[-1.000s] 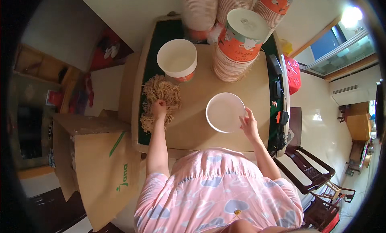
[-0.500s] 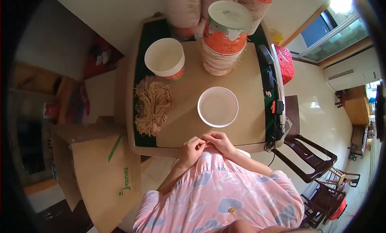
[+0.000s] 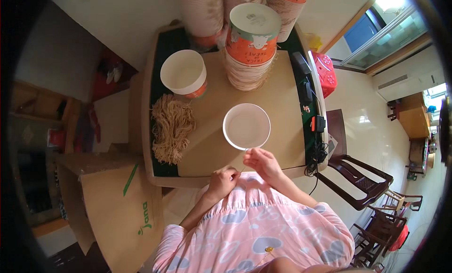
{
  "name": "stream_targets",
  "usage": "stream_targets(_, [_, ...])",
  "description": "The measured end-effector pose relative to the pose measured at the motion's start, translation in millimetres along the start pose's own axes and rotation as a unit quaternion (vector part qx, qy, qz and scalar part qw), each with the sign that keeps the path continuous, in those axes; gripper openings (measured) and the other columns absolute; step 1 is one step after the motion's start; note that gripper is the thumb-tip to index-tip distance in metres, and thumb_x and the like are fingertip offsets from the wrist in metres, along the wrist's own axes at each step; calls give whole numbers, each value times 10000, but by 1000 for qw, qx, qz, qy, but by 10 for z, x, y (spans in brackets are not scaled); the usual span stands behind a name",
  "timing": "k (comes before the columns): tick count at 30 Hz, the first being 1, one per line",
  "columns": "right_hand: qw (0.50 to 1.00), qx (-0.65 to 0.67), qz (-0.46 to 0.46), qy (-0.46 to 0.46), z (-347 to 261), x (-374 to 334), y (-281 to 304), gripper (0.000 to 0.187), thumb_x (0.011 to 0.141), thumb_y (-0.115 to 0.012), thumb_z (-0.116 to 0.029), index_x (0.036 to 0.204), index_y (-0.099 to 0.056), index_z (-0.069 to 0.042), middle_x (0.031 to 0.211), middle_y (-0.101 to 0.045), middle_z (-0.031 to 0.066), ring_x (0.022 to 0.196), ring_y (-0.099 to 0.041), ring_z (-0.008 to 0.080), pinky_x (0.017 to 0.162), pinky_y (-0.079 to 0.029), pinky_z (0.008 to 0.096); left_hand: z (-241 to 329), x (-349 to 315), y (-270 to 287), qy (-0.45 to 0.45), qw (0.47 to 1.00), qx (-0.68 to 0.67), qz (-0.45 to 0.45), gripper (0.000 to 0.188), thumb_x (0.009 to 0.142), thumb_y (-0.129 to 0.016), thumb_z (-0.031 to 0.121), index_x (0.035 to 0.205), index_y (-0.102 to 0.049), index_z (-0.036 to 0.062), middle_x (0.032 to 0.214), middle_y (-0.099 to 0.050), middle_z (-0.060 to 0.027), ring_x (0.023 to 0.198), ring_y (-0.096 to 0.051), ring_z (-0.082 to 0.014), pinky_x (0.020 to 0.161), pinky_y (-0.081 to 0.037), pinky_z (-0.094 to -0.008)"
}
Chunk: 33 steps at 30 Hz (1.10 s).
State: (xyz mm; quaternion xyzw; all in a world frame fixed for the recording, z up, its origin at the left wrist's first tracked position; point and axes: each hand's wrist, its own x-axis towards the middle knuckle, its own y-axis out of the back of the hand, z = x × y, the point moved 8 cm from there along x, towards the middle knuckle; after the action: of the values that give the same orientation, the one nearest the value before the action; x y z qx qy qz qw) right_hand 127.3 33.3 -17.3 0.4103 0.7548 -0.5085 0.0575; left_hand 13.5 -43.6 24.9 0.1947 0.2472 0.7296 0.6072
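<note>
Near the table's front edge, my left hand point(image 3: 223, 181) is closed in a pinch, low by the pink dress. My right hand point(image 3: 263, 164) is also pinched, a little higher, at the near rim of an open white paper bucket point(image 3: 246, 126). A short piece of thin tan string point(image 3: 243, 169) shows between the two hands; its ends are hidden in my fingers. To the left lies a loose bundle of tan strings point(image 3: 172, 129). Behind it stands another open paper bucket point(image 3: 183, 73), white inside with an orange print outside.
An upside-down stack of orange printed buckets point(image 3: 252, 47), wrapped with strings, stands at the back, with more tall stacks point(image 3: 202, 14) behind. Black cables and adapters point(image 3: 318, 124) line the right edge. A large cardboard box point(image 3: 110, 207) stands left of the table, a dark chair point(image 3: 360, 183) right.
My hands have moved apart: the right one rose forward to the bucket's near rim, while the left stayed low. String now shows between them. The whole view has shifted slightly.
</note>
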Motion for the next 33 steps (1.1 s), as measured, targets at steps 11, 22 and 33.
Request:
stream_targets(11, [987, -131, 25, 84, -294, 47, 72, 233, 968, -441, -190, 943, -579, -4, 607, -414, -29, 549, -366, 67, 605, -387, 242, -791, -61, -221, 43, 993, 70, -85, 71, 721, -592, 108, 671, -608, 60, 719, -602, -112, 689, -607, -300, 618, -490, -406])
stream_targets(22, [811, -553, 135, 133, -520, -32, 771, 164, 912, -537, -167, 913, -625, -29, 615, -539, 12, 537, -425, 65, 487, -349, 239, -261, 379, -70, -32, 999, -20, -36, 89, 768, -634, 62, 848, -638, 21, 828, -620, -112, 799, -606, -291, 710, -489, -382])
stream_targets(33, [781, -579, 156, 176, -564, 160, 961, 138, 890, -570, -149, 949, -638, -44, 772, -679, 97, 572, -535, 96, 534, -432, 261, 7, 1235, -721, -88, 995, 14, -53, 82, 781, -606, 85, 821, -667, 48, 828, -626, -95, 814, -603, -273, 708, -486, -378])
